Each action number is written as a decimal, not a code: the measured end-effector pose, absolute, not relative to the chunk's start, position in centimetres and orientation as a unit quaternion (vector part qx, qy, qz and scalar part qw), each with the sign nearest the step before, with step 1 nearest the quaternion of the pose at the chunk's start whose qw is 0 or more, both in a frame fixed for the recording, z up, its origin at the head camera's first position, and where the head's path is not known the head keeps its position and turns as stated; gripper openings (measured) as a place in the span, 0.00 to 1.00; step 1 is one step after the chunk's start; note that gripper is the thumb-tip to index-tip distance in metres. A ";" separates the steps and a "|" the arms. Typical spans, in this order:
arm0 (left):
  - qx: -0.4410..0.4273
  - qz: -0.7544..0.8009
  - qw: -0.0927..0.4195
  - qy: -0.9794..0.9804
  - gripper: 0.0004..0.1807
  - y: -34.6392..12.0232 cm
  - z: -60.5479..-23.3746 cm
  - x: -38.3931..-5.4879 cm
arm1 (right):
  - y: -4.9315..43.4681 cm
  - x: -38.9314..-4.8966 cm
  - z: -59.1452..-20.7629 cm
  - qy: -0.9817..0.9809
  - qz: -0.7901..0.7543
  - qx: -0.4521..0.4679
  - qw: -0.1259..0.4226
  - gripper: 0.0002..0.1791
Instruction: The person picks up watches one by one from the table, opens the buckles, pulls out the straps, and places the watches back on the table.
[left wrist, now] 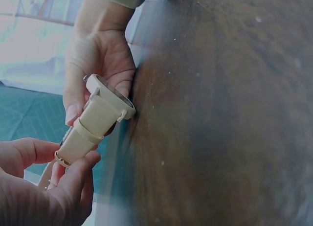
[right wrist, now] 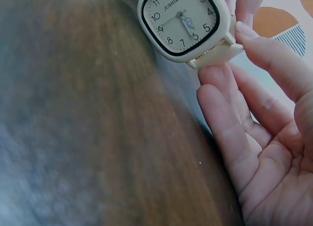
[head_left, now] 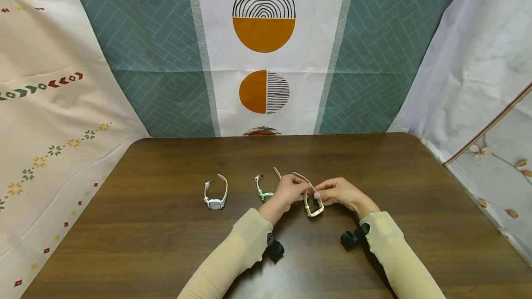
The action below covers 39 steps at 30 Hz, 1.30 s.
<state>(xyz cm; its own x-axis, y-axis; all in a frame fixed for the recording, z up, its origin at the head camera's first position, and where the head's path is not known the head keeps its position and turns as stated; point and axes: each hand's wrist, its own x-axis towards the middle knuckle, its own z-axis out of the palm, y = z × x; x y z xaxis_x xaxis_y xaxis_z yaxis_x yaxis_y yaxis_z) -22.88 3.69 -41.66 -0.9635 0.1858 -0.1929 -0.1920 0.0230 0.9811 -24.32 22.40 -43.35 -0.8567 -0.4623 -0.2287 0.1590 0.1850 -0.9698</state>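
Note:
Both hands hold a cream wristwatch (head_left: pixel 315 213) above the table right of centre, its case hanging lowest and its strap undone. My left hand (head_left: pixel 290 190) pinches the strap's buckle end between thumb and fingers, as the left wrist view shows beside the strap (left wrist: pixel 93 123) and its loop. From the other side, my right hand (head_left: pixel 338 193) pinches the strap close to the case, thumb against fingers. In the right wrist view the squarish dial (right wrist: pixel 183 23) has black numerals and faces the camera. A pale green wristwatch (head_left: pixel 264 194) lies just left of my left hand, partly hidden behind it.
A white wristwatch (head_left: pixel 214 203) lies farther left with its strap ends spread. All of this is on a dark brown wooden table (head_left: pixel 166 243). A patterned cloth (head_left: pixel 268 59) hangs along the back edge, and light curtains flank both sides.

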 end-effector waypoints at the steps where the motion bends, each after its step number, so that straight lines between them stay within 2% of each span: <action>1: -0.002 0.698 0.134 0.703 0.04 3.7 -41.6 -22.9 | 22.4 -24.3 -43.3 0.730 -0.629 -0.103 0.246 0.16; 9: 0.000 0.698 0.117 0.706 0.04 3.4 -41.3 -22.8 | 22.2 -24.3 -43.1 0.722 -0.635 -0.109 0.252 0.15; 24: 0.016 0.705 0.113 0.700 0.04 4.1 -41.1 -22.4 | 23.4 -23.2 -42.7 0.724 -0.633 -0.108 0.252 0.20; 33: 0.042 0.698 0.112 0.706 0.03 3.8 -41.1 -22.4 | 23.8 -22.7 -42.5 0.728 -0.629 -0.097 0.255 0.15; 39: 0.049 0.694 0.116 0.709 0.04 3.5 -41.0 -22.6 | 23.8 -22.5 -42.4 0.737 -0.621 -0.084 0.252 0.19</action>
